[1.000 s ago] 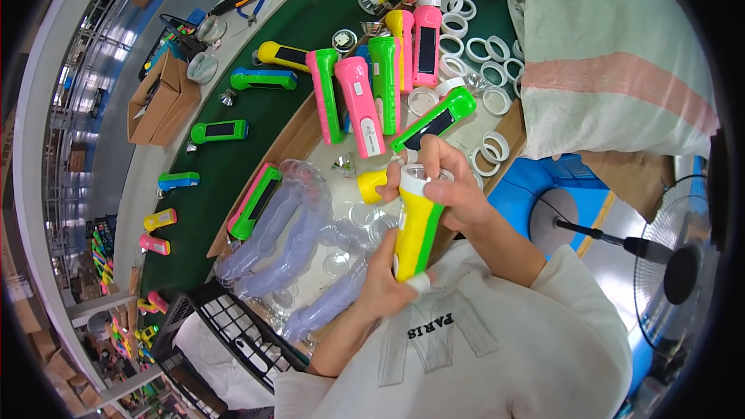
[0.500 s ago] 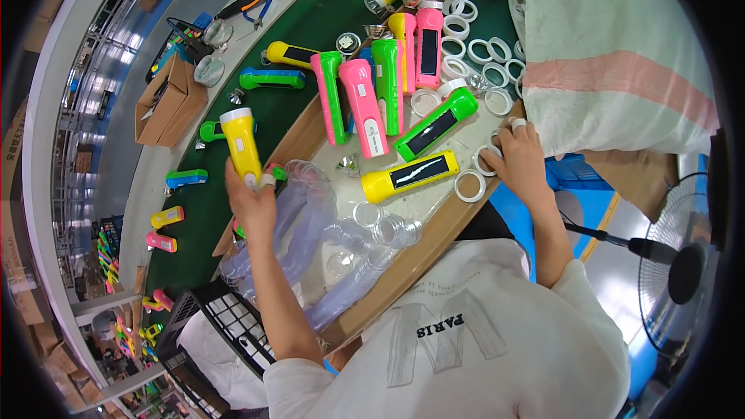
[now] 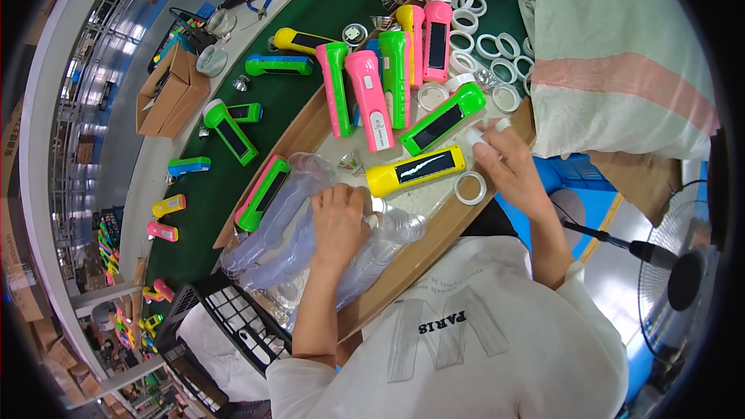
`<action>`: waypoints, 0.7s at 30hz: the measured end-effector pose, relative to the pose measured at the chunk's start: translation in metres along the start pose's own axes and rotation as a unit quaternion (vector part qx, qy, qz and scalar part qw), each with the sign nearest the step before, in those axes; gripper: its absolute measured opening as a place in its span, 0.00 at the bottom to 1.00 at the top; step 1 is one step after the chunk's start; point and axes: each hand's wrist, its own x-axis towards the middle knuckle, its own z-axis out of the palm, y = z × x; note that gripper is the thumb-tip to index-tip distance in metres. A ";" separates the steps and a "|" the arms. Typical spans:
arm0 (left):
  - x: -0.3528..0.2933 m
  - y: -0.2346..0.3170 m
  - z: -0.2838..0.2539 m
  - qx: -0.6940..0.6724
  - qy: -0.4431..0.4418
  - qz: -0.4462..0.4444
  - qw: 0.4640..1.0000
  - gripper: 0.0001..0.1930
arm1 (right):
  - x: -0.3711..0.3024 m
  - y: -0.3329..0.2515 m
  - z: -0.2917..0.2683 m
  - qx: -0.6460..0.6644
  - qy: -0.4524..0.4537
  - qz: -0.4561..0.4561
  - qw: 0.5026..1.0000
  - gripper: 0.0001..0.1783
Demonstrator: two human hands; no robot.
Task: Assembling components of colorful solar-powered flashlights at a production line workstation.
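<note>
Bench of plastic torches, mid-assembly by the look of it; left hand [image 3: 339, 221] lies palm-down on a clear bag of transparent lens discs [image 3: 310, 240] at the near left of the wooden tray [image 3: 434, 234], fingers curled into the bag, whether anything is pinched between them I cannot tell; right hand [image 3: 508, 171] sits at the right edge of the tray, thumb and fingertips closed on a small white ring [image 3: 475, 136]; another white ring [image 3: 470, 188] lies loose on the tray just beside that hand.

Yellow torch [image 3: 416, 170] lies flat between the two hands, dark panel up, touched by neither; a green torch [image 3: 443, 118] lies just beyond it, angled toward the right hand.

Further in: pink torch [image 3: 369, 99], more green, pink and yellow bodies laid side by side on the tray; pile of white rings [image 3: 485, 46] at the far right; striped sack [image 3: 613, 54] to the right of that.

Green belt [image 3: 303, 101] on the left carries spaced-out torches, green, blue, yellow, pink; judged as pieces already finished and passed on.

Judgement on progress: well into a batch; several bodies on the tray await fitting, ring pile and lens bag remain well stocked, so plenty is left; the yellow torch seems next, parts being gathered and not yet fitted.
</note>
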 end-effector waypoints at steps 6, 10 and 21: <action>-0.006 -0.010 0.006 -0.137 0.058 -0.020 0.989 0.07 | -0.010 -0.019 0.052 0.195 -0.086 0.017 0.977 0.25; -0.013 -0.022 -0.018 -0.372 0.112 -0.123 0.913 0.08 | -0.009 -0.025 0.062 0.005 -0.031 -0.095 0.995 0.37; 0.117 -0.053 -0.027 -0.393 0.174 -0.099 0.897 0.11 | 0.006 -0.029 0.066 0.183 -0.048 -0.095 0.977 0.40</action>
